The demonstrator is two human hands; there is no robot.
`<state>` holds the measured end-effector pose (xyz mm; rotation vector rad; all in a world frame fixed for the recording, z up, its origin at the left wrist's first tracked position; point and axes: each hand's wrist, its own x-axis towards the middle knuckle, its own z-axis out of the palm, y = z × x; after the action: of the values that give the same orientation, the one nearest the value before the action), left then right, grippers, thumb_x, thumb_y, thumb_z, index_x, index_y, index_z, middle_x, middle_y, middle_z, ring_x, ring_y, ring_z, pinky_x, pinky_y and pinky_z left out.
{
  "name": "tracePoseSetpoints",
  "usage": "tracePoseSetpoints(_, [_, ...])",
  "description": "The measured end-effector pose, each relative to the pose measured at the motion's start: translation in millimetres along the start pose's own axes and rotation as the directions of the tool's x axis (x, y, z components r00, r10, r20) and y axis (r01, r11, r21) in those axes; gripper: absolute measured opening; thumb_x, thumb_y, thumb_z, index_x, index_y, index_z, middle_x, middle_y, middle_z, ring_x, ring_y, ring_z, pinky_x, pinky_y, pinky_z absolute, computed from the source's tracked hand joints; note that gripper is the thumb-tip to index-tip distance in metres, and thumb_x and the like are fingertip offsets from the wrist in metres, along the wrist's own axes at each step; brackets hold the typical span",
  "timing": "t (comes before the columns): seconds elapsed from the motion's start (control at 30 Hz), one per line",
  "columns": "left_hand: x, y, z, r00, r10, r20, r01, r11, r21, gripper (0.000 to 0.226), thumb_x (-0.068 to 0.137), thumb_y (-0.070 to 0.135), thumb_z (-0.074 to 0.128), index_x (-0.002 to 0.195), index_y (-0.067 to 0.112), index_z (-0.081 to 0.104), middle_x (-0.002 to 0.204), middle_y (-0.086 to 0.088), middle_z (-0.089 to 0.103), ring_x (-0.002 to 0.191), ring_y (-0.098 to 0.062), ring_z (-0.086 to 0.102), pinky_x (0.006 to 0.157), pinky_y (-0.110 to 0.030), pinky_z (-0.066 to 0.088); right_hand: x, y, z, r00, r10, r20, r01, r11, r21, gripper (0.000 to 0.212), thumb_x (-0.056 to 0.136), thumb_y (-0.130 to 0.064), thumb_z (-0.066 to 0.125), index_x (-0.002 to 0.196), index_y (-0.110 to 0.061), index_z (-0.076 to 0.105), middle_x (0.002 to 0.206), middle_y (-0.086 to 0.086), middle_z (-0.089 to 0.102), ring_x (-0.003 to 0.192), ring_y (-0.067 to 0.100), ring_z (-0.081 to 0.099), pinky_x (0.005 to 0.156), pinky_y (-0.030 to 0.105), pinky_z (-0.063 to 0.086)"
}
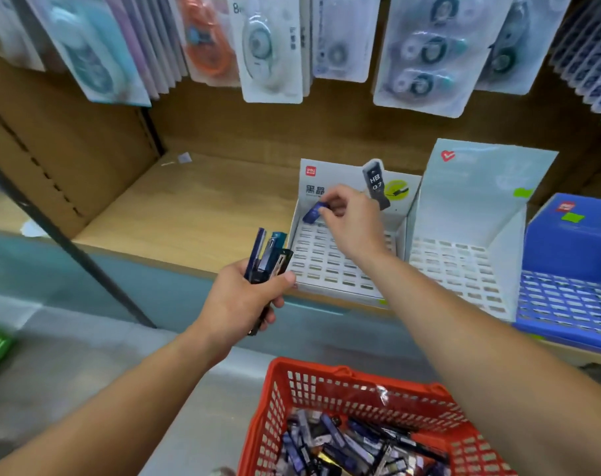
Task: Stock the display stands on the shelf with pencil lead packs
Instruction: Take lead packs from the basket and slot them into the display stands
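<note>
Right hand (348,218) pinches a blurred blue pack (313,211); left hand (244,297) grips a half-hidden bundle (266,252).

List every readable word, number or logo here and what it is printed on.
"HB 0.7": pack-shaped cutout on the white display stand's header card.
"黑晶": same header card.
"8": hanging correction tape card, rest cut off.
Too blurred: red logos on that card and the blue display stand, lead packs in the red basket, other hanging cards.
</note>
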<state>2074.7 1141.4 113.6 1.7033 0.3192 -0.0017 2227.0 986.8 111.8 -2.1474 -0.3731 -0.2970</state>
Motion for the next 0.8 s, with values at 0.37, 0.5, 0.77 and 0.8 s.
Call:
tracePoseSetpoints(0.37, [-1, 0, -10, 1.000, 0.001, 0.010, -0.002, 1.000, 0.012, 0.014, 0.090, 0.030, 0.074, 0.095, 0.019, 0.068, 0.070, -0.002, 0.069, 0.052, -0.016, 0.057, 0.047, -0.028, 0.047, 3, 9, 3, 0.998, -0.070, 0.004, 0.070, 0.995, -0.068, 0.014, 0.092, -0.010, 0.070, 0.104, -0.016, 0.075, 0.093, -0.004, 0.074, 0.086, 0.008, 0.068, 0.085, 0.024, 0.057])
tracePoseSetpoints(0.5, [1, -1, -10, 1.000, -0.014, 0.000, 0.014, 1.000, 0.026, 0.016, 0.090, 0.031, 0.074, 0.095, 0.018, 0.066, 0.069, -0.001, 0.069, 0.052, -0.015, 0.057, 0.048, -0.030, 0.048, 4, 9, 8, 0.985, -0.174, 0.008, 0.172, 0.968, -0.182, 0.018, 0.096, -0.013, 0.065, 0.111, -0.015, 0.075, 0.105, 0.001, 0.075, 0.095, 0.015, 0.068, 0.090, 0.032, 0.056])
tracePoseSetpoints(0.77, [3, -3, -13, 0.999, -0.025, -0.033, 0.025, 0.999, 0.021, 0.022, 0.089, 0.033, 0.075, 0.098, 0.016, 0.066, 0.070, -0.001, 0.069, 0.051, -0.014, 0.058, 0.047, -0.028, 0.048, 5, 12, 21, 0.978, -0.200, 0.060, 0.208, 0.918, -0.337, 0.028, 0.101, -0.020, 0.055, 0.124, -0.019, 0.071, 0.106, 0.004, 0.064, 0.100, 0.023, 0.060, 0.083, 0.038, 0.053])
tracePoseSetpoints(0.8, [2, -3, -13, 0.999, -0.026, -0.036, 0.027, 0.999, 0.019, 0.022, 0.088, 0.033, 0.076, 0.098, 0.016, 0.066, 0.070, -0.001, 0.068, 0.051, -0.014, 0.058, 0.047, -0.028, 0.048, 4, 13, 21, 0.981, -0.176, 0.083, 0.193, 0.921, -0.338, 0.030, 0.101, -0.020, 0.055, 0.127, -0.020, 0.069, 0.108, 0.004, 0.063, 0.102, 0.022, 0.059, 0.085, 0.037, 0.052])
